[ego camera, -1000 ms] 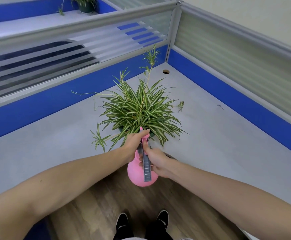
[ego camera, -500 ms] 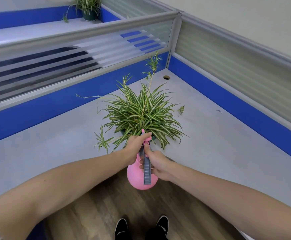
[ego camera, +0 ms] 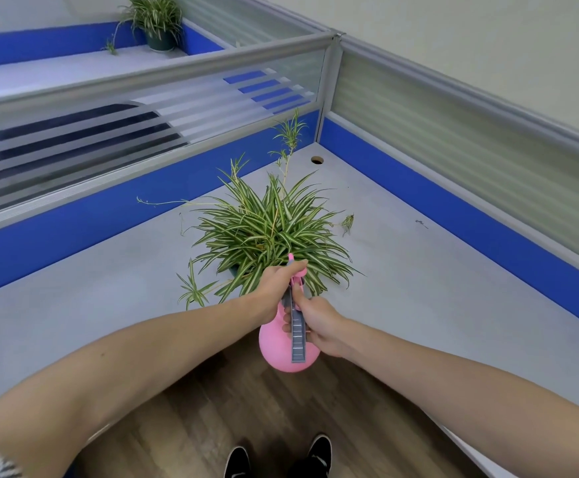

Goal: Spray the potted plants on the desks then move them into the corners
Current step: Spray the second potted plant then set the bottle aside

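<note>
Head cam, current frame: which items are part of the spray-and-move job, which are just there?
In the job:
pink spray bottle, held by left hand and right hand
near spider plant
far plant on the next desk
desk corner

Just there:
cable hole
partition glass
black shoes

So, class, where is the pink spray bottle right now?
In the head view, the spray bottle is low centre, held by both hands at the desk's near edge, just in front of the potted plant.
</note>
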Tool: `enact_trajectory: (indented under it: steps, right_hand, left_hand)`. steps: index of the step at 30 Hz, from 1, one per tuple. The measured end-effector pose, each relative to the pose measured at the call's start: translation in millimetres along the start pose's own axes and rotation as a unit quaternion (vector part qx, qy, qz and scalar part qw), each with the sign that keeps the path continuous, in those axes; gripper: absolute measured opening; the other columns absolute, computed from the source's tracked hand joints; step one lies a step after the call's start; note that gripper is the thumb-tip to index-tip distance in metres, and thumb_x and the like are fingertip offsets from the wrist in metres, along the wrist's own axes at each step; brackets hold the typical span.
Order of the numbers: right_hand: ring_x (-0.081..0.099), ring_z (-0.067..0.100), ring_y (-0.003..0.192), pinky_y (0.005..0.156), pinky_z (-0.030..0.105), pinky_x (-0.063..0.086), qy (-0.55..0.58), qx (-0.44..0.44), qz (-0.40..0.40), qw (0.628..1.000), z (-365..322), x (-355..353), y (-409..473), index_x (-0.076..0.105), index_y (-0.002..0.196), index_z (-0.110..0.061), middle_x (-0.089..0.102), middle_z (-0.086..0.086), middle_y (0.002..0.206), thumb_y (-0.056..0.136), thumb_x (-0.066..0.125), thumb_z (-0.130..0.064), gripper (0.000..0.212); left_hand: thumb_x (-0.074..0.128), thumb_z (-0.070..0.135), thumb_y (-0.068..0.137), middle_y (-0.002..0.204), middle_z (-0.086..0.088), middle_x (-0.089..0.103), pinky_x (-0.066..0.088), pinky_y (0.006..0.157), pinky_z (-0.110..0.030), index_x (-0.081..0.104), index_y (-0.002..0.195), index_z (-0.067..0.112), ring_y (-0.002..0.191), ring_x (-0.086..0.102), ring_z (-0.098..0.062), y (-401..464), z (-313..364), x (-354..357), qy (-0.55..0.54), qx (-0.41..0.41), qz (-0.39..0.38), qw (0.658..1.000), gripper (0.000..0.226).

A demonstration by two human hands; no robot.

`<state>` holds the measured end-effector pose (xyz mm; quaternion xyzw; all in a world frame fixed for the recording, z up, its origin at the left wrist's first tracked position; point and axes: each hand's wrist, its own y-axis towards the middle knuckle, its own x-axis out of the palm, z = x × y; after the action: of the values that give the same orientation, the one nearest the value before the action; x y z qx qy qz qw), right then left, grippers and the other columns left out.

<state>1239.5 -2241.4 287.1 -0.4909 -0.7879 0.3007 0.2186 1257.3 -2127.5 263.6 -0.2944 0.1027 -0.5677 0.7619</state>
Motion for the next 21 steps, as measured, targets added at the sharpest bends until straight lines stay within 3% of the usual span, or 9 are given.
enact_trajectory:
  steps: [8,12,14,16,19,21]
  right_hand:
    - [0.059,0.018,0.061,0.078,0.036,0.054,0.015,0.012,0.01,1.0,0,2,1,0.061,0.1,-0.007,0.059,0.003,0.062,0.102,0.041,-0.05,0.047]
    - [0.059,0.018,0.061,0.081,0.038,0.055,0.025,0.016,0.028,0.999,2,9,4,0.063,0.097,-0.009,0.057,0.004,0.063,0.1,0.042,-0.055,0.051]
    - [0.059,0.018,0.061,0.082,0.038,0.055,0.029,0.015,0.032,0.999,3,10,6,0.063,0.096,-0.01,0.057,0.004,0.063,0.099,0.042,-0.057,0.052]
    - [0.058,0.017,0.06,0.081,0.037,0.055,0.035,0.01,0.033,0.999,4,10,3,0.063,0.096,-0.01,0.056,0.004,0.063,0.099,0.042,-0.058,0.053]
    - [0.056,0.017,0.059,0.071,0.034,0.054,0.058,0.001,0.044,0.997,3,8,-6,0.062,0.095,-0.01,0.053,0.005,0.064,0.1,0.042,-0.057,0.051]
    - [0.056,0.017,0.059,0.067,0.031,0.052,0.073,0.0,0.048,0.996,4,4,-13,0.062,0.097,-0.009,0.053,0.005,0.066,0.1,0.043,-0.056,0.051]
  left_hand:
    - [0.079,0.039,0.083,0.089,-0.018,0.063,0.05,0.076,-0.037,0.072,0.098,0.001,0.087,0.06,-0.03,1,-1,-2,0.003,-0.006,0.003,1.0,0.041]
    - [0.081,0.047,0.067,0.095,-0.021,0.065,0.051,0.083,-0.041,0.074,0.108,-0.008,0.087,0.063,-0.031,1,-3,-5,0.015,0.004,-0.007,1.0,0.069]
    - [0.081,0.047,0.069,0.095,-0.021,0.064,0.051,0.082,-0.041,0.072,0.109,-0.008,0.086,0.062,-0.03,1,-3,-6,0.023,0.011,-0.01,1.0,0.069]
    - [0.081,0.042,0.077,0.095,-0.02,0.063,0.052,0.075,-0.034,0.071,0.109,-0.007,0.081,0.062,-0.028,0,-2,-5,0.036,0.019,-0.018,0.999,0.059]
    - [0.073,0.032,0.093,0.077,-0.015,0.062,0.049,0.047,-0.017,0.068,0.105,-0.005,0.049,0.064,-0.013,-5,2,0,0.08,0.031,-0.036,0.996,0.039]
    - [0.072,0.03,0.094,0.068,-0.01,0.057,0.046,0.043,-0.017,0.066,0.093,-0.001,0.04,0.059,-0.01,-9,4,7,0.1,0.036,-0.054,0.993,0.031]
